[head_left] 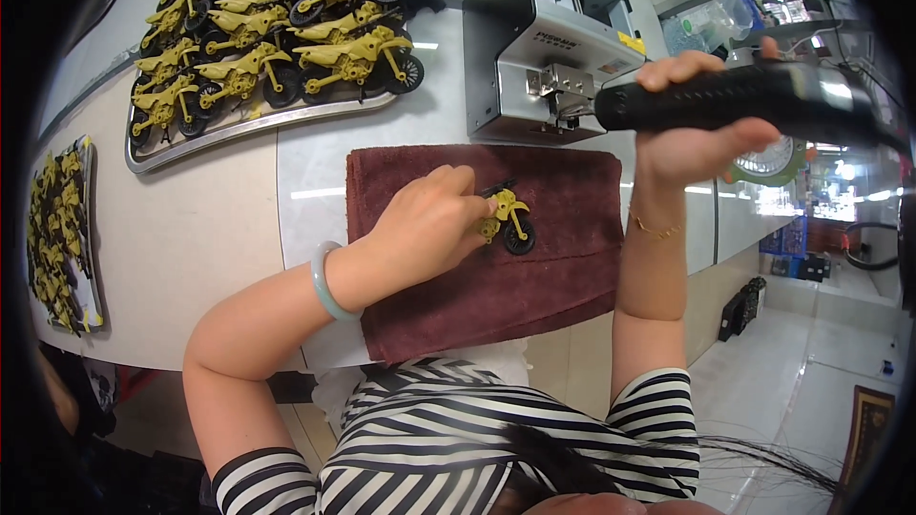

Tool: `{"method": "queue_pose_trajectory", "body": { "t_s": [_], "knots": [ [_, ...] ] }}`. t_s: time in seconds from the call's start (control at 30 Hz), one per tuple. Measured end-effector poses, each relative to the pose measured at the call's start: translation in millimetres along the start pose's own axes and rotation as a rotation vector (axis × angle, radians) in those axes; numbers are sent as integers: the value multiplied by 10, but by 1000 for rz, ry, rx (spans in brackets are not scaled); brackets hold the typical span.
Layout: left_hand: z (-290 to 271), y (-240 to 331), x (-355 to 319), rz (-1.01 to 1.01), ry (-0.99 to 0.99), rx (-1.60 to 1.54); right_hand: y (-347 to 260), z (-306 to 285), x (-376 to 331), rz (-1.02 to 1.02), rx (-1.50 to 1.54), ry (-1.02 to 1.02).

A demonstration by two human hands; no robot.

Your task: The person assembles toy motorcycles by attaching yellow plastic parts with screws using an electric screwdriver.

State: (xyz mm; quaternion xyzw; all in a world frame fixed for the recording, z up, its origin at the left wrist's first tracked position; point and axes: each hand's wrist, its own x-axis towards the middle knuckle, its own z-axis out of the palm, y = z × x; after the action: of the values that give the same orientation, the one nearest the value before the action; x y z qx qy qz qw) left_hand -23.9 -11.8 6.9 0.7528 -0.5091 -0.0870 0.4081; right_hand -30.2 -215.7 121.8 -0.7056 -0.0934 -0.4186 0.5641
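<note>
My left hand (431, 222) presses a small yellow toy motorcycle (508, 219) with black wheels down onto a dark red towel (563, 277). My right hand (695, 119) is raised above the towel's right side and grips a black electric screwdriver (754, 95), held sideways with its tip pointing left at a grey screw feeder machine (534, 48). The screwdriver's tip sits at the machine's front opening. A pale green bangle circles my left wrist.
A steel tray (239, 124) with several yellow toy motorcycles stands at the back left. Another tray (62, 238) of yellow parts lies at the far left edge. The table's front edge runs below the towel; floor and shelves show at right.
</note>
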Motion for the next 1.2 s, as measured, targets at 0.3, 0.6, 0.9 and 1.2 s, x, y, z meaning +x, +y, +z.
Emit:
{"method": "queue_pose_trajectory", "body": {
  "t_s": [0.3,0.6,0.9,1.2],
  "knots": [
    [-25,-8,-5,-21,-5,-27,294,36,-372,179,41,-65],
    [-31,-7,-8,-21,-4,-34,53,24,-38,14,-22,156],
    [-36,-9,-7,-25,-12,-37,268,-23,53,26,434,-276],
    [-11,-37,3,-19,5,-47,-147,123,-518,146,406,-79]
  ]
}}
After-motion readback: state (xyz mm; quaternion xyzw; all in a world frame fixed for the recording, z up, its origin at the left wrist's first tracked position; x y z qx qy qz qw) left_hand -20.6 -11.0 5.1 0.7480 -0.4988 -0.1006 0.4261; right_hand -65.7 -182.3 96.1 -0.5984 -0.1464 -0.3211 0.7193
